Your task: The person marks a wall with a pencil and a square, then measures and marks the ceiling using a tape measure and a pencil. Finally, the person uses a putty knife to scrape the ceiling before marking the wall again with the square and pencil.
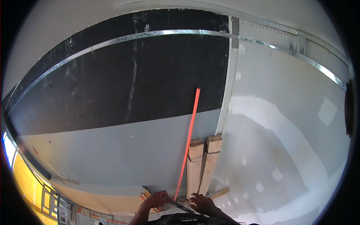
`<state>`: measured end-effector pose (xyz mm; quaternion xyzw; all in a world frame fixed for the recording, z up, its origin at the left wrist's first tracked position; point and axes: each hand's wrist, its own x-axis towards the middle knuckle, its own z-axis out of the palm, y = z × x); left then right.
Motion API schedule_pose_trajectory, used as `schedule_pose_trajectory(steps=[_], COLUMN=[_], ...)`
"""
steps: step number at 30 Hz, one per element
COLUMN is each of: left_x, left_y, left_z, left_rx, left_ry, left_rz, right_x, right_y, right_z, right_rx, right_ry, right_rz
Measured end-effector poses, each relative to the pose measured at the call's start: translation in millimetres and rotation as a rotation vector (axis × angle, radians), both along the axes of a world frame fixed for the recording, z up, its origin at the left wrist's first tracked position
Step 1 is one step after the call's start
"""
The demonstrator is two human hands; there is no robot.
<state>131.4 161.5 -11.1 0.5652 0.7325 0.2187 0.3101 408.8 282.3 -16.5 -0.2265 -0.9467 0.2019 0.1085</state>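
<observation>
Low in the view, my left hand [156, 200] is closed at the left end of a dark, narrow strip [182, 206]. My right hand [204, 204] has its fingers bent near the strip's other end; what its fingertips grip is too small to make out. The strip lies slantwise between both hands, just in front of my dark shirt. Beyond the hands, an orange pipe [192, 123] leans upright against the wall. Beside it stand two bundles of pale wooden boards [210, 165], tied with dark straps.
A metal channel [150, 34] runs across the black and grey wall [93, 82] and onto the patched plasterboard wall [270, 150]. Stacked sheets [105, 190] lie at the lower left, near a metal frame [50, 200] and a yellow surface [26, 183]. A short wood piece [220, 193] rests behind my right hand.
</observation>
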Motion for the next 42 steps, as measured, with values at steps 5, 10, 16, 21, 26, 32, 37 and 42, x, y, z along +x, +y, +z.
schedule_pose_trajectory(steps=[5, 10, 16, 21, 26, 32, 37, 42], left_x=[-4.2, -0.6, -2.3, -0.8, 0.4, -16.6, -29.8, -38.2], left_y=[4.4, 7.9, 15.1, 18.6, 18.4, 17.6, 13.3, 21.3], left_z=[-7.6, 20.1, 11.2, 6.9, 14.9, -17.8, -64.0, -78.4], left_rx=[0.045, 0.017, 0.012, -0.031, -0.051, -0.028, 0.06, 0.113], left_ry=[-0.433, -0.494, -0.511, -0.498, -0.387, -0.525, -0.814, -0.606], left_rz=[0.126, 0.202, 0.191, 0.207, 0.21, 0.247, 0.16, 0.152], right_x=[-1.7, 0.4, 0.5, 2.8, 8.9, 51.6, 86.0, 52.7], right_y=[2.1, -1.4, 6.1, 5.8, 8.3, 17.6, 14.6, 6.2], right_z=[8.7, 18.1, 16.7, 7.7, -8.3, -54.7, -197.4, -138.7], right_rx=[-0.032, -0.133, -0.118, -0.078, 0.114, -0.162, -0.527, -0.534], right_ry=[0.023, -0.001, -0.154, -0.166, 0.232, -0.216, -0.388, -0.233], right_rz=[-0.028, -0.068, 0.045, 0.027, -0.163, -0.57, -0.285, -0.32])
